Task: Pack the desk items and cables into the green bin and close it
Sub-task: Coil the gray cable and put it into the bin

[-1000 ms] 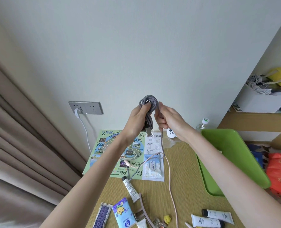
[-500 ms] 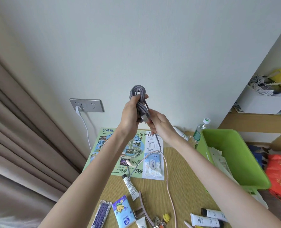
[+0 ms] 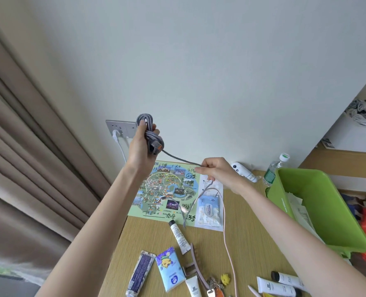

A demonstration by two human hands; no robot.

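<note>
Left hand (image 3: 140, 146): fingers curled round coiled grey braided cable (image 3: 147, 131), raised above wooden desk (image 3: 252, 243). Right hand (image 3: 216, 171): pinching the loose tail, newly drawn away from the coil; winding judged unfinished. Open green plastic bin (image 3: 302, 170): desk's right edge, awaiting it.

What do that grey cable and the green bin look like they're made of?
The grey cable looks fabric-braided and matte, with a woven ribbed texture on the coil the left hand grips. The green bin is likely moulded plastic: smooth, with a soft sheen and a rounded rim.
</note>
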